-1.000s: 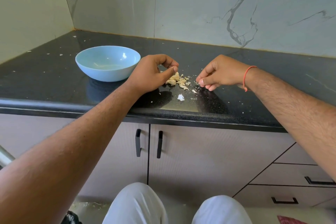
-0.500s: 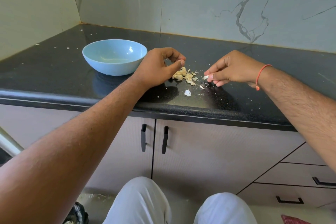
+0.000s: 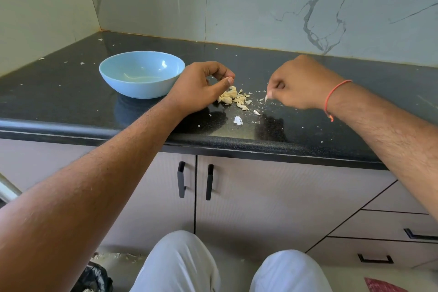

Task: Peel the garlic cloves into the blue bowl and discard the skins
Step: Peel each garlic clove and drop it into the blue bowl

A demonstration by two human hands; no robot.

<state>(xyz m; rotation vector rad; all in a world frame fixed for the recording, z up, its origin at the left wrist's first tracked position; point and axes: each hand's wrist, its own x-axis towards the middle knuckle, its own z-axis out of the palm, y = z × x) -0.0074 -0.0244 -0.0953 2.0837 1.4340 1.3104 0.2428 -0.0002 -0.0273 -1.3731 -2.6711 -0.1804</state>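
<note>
On the black speckled surface, near its front edge, we find a small pile of garlic cloves and skins. The blue bowl stands upright to the left of the pile, just beside our left hand. We cannot tell for certain what lies in the bowl; only a pale streak shows on its bottom.

Our left hand rests with its heel on the surface, touching the left side of the pile. Its fingers are curled over, and the thumb tip meets the index fingertip directly above the cloves. Whether anything is pinched between them, we cannot tell.

Our right hand is raised slightly above the surface, to the right of the pile and apart from it. Its fingers are curled together into a loose fist, and a small pale piece protrudes downward from the fingertips. We cannot tell whether this piece is a clove or a skin. An orange thread band circles the right wrist.

A larger white flake of skin lies alone in front of the pile, closer to the edge. Fine white fragments are scattered across the surface on both sides.

Below the surface, two cabinet doors carry black vertical handles. Our knees in light trousers appear at the bottom of the view.
</note>
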